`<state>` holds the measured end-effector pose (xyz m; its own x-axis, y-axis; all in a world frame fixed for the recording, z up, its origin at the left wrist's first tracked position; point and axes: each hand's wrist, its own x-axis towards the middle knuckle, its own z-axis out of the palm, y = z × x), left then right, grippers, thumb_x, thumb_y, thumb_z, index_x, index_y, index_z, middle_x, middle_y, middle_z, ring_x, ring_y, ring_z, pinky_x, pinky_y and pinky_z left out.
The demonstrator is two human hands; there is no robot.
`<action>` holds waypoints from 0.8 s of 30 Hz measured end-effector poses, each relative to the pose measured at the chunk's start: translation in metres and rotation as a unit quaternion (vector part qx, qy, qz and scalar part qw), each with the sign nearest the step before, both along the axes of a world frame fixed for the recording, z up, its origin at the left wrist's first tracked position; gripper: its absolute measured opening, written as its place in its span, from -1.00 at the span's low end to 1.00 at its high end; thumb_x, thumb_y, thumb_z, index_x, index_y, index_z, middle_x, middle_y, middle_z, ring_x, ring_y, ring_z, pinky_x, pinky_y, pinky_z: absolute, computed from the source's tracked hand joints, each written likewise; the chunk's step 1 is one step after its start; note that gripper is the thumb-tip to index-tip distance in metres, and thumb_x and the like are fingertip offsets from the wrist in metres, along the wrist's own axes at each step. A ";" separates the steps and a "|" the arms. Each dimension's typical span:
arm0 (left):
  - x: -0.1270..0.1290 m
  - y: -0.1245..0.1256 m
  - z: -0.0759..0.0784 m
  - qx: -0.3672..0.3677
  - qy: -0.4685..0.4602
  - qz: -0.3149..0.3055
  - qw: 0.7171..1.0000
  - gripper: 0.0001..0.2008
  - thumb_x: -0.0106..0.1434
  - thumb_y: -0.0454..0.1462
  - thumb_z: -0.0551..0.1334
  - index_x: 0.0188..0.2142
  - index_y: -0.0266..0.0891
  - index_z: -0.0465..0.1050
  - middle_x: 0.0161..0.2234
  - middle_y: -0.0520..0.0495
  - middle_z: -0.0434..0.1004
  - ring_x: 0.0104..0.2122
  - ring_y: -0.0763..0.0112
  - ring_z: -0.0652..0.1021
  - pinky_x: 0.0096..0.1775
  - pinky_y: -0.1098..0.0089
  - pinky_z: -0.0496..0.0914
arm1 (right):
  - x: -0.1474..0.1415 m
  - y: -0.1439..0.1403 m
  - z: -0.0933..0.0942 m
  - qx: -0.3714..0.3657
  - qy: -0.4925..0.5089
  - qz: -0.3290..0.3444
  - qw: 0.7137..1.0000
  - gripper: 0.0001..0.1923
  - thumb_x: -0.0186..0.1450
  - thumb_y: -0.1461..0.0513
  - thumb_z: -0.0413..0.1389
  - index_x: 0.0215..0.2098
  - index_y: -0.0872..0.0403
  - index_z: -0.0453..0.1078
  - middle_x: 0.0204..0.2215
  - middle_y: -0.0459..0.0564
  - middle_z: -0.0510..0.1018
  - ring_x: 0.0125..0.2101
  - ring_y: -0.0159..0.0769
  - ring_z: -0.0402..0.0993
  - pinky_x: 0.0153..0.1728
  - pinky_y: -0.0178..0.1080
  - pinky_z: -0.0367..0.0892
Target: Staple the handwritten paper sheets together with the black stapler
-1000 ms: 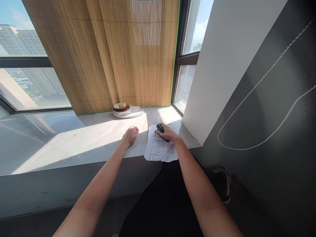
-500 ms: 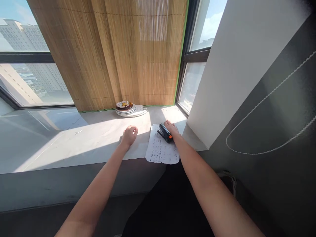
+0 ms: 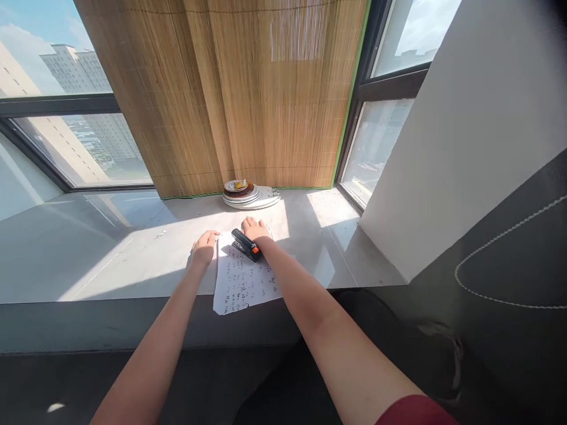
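on a sunlit sill, the stapler lies on paper, likely stiff and weighty, best held mid-body; right hand flat, fingers slightly spread; left hand's grip unclear

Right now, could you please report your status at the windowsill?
Left hand beside paper; right hand flat, by stapler. Stapler on paper. Plates stacked beyond.

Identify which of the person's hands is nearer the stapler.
The right hand: it lies right beside the stapler, while the left hand is by the left edge of the paper.
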<state>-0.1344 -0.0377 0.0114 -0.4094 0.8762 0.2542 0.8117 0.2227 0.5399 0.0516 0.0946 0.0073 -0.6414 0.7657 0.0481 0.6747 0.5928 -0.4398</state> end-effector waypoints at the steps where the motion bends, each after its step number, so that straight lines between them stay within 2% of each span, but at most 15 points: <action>1: -0.001 0.000 0.000 0.013 -0.018 0.002 1.000 -0.57 0.57 -0.19 -0.05 0.07 -0.16 0.59 0.13 -0.23 0.68 0.11 -0.03 0.61 0.15 0.02 0.46 | -0.001 0.000 -0.001 0.003 0.010 0.009 1.000 -0.24 0.63 0.08 -0.15 0.71 0.09 -0.15 0.68 0.04 -0.14 0.65 -0.04 -0.25 0.59 0.13 -0.30; 4: 0.000 -0.003 0.001 0.045 -0.049 0.014 0.998 -0.67 0.54 -0.23 0.05 -0.02 -0.15 0.61 0.07 -0.22 0.70 0.07 -0.05 0.61 0.13 -0.02 0.44 | 0.012 0.001 -0.004 0.005 0.033 0.017 0.999 -0.20 0.63 0.08 -0.11 0.72 0.16 -0.23 0.68 0.07 -0.20 0.66 -0.02 -0.28 0.60 0.10 -0.30; 6: 0.008 -0.004 0.000 0.069 -0.037 0.000 0.997 -0.71 0.53 -0.28 0.08 -0.04 -0.17 0.60 0.07 -0.23 0.69 0.06 -0.02 0.60 0.15 -0.01 0.43 | 0.031 0.003 -0.004 -0.002 0.033 -0.004 0.999 -0.22 0.62 0.10 -0.07 0.71 0.14 -0.13 0.68 0.07 -0.13 0.65 -0.04 -0.24 0.60 0.05 -0.26; 9: 0.035 -0.004 -0.005 0.120 -0.022 -0.075 0.990 -0.72 0.52 -0.33 0.07 -0.06 -0.22 0.59 0.15 -0.29 0.65 0.18 0.01 0.56 0.22 0.06 0.42 | 0.070 0.006 -0.004 0.002 0.028 -0.058 0.998 -0.28 0.60 0.11 -0.03 0.68 0.01 0.05 0.66 0.02 0.00 0.64 -0.08 -0.14 0.60 0.00 -0.17; 10: 0.047 -0.003 -0.007 0.117 -0.020 -0.106 0.987 -0.69 0.53 -0.34 0.04 -0.04 -0.22 0.59 0.16 -0.29 0.65 0.21 0.03 0.56 0.23 0.08 0.44 | 0.085 0.007 -0.003 0.007 0.029 -0.072 0.997 -0.29 0.60 0.13 -0.04 0.67 0.06 0.06 0.66 0.09 0.01 0.64 -0.06 -0.13 0.60 0.04 -0.18; 12: 0.071 0.000 -0.011 0.073 0.003 -0.190 0.979 -0.65 0.54 -0.29 0.03 0.06 -0.19 0.60 0.23 -0.27 0.62 0.24 0.06 0.57 0.26 0.08 0.45 | 0.116 0.009 -0.001 0.014 0.030 -0.094 0.995 -0.32 0.61 0.16 -0.08 0.65 0.11 0.09 0.64 0.18 0.04 0.63 -0.04 -0.09 0.60 0.11 -0.16; 13: 0.082 0.001 -0.012 0.037 0.037 -0.242 0.969 -0.65 0.55 -0.25 0.06 0.13 -0.15 0.59 0.30 -0.24 0.57 0.30 0.04 0.53 0.32 0.04 0.40 | 0.130 0.011 0.000 0.017 0.030 -0.099 0.994 -0.34 0.61 0.16 -0.08 0.63 0.09 0.12 0.64 0.18 0.07 0.63 -0.02 -0.08 0.59 0.14 -0.14; 14: 0.091 0.002 -0.012 0.007 0.064 -0.263 0.963 -0.64 0.55 -0.22 0.09 0.17 -0.13 0.58 0.35 -0.24 0.54 0.37 0.01 0.47 0.39 -0.01 0.33 | 0.144 0.012 0.002 0.021 0.032 -0.104 0.994 -0.36 0.61 0.14 -0.07 0.61 0.05 0.15 0.63 0.16 0.11 0.63 -0.03 -0.07 0.59 0.13 -0.11; 17: 0.108 0.004 -0.007 -0.063 0.107 -0.250 0.960 -0.60 0.56 -0.20 0.11 0.27 -0.13 0.55 0.46 -0.27 0.41 0.47 -0.06 0.36 0.47 -0.14 0.17 | 0.174 0.015 0.008 0.014 0.082 -0.148 0.985 -0.40 0.57 0.14 -0.02 0.53 0.11 0.25 0.58 0.20 0.23 0.60 -0.06 0.02 0.55 0.03 0.02; 20: 0.115 0.003 -0.003 -0.057 0.105 -0.211 0.970 -0.54 0.57 -0.21 0.07 0.36 -0.12 0.48 0.55 -0.26 0.26 0.50 -0.07 0.32 0.49 -0.23 0.09 | 0.193 0.012 0.016 0.030 0.200 -0.208 0.957 -0.51 0.56 0.17 -0.10 0.33 0.13 0.44 0.38 0.25 0.51 0.41 -0.08 0.39 0.39 -0.07 0.27; 22: 0.118 0.004 -0.003 -0.039 0.108 -0.262 0.958 -0.52 0.58 -0.19 0.06 0.39 -0.03 0.47 0.56 -0.15 0.24 0.53 -0.03 0.25 0.51 -0.24 0.03 | 0.202 0.005 0.020 0.029 0.260 -0.214 0.941 -0.53 0.59 0.09 -0.17 0.04 0.08 0.56 0.09 0.19 0.67 0.15 -0.06 0.58 0.20 -0.07 0.41; 24: 0.121 0.006 -0.004 -0.043 0.114 -0.334 0.935 -0.53 0.56 -0.19 0.09 0.37 0.03 0.51 0.52 -0.08 0.34 0.52 0.03 0.28 0.52 -0.17 0.03 | 0.209 -0.007 0.022 0.013 0.289 -0.172 0.942 -0.49 0.59 -0.04 -0.15 -0.18 0.03 0.54 -0.12 0.10 0.66 -0.06 -0.08 0.61 0.02 -0.10 0.46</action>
